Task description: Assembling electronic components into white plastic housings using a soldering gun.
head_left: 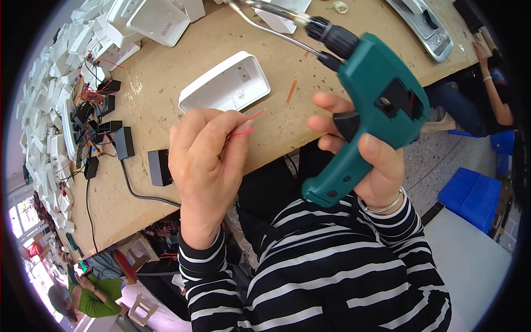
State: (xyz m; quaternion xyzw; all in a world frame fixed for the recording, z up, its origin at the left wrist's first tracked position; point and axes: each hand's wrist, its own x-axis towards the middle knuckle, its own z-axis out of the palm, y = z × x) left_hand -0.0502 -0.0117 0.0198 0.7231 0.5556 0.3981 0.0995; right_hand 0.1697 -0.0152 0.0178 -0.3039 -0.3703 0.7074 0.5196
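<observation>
My left hand [207, 152] is closed in a pinch on thin red wires [243, 132], whose ends stick out to the right of the fingertips. What else lies inside that hand is hidden. A dark green soldering gun [369, 83] is in my right hand [381, 169], thumb on one side of the handle and fingers by the black trigger [347, 126]. Its black collar, metal barrel and thin feed tube point to the upper left, above the table. Just beyond my left hand, a white plastic housing [227, 83] lies with its hollow side showing.
White housings [44, 116] are heaped along the left side. Black boxes with tangled wires [102, 119] lie nearer, and a black block [159, 167] sits beside my left hand. A metal tray [428, 33] stands far right. Other people are at both sides; blue bins [470, 193] are on the right.
</observation>
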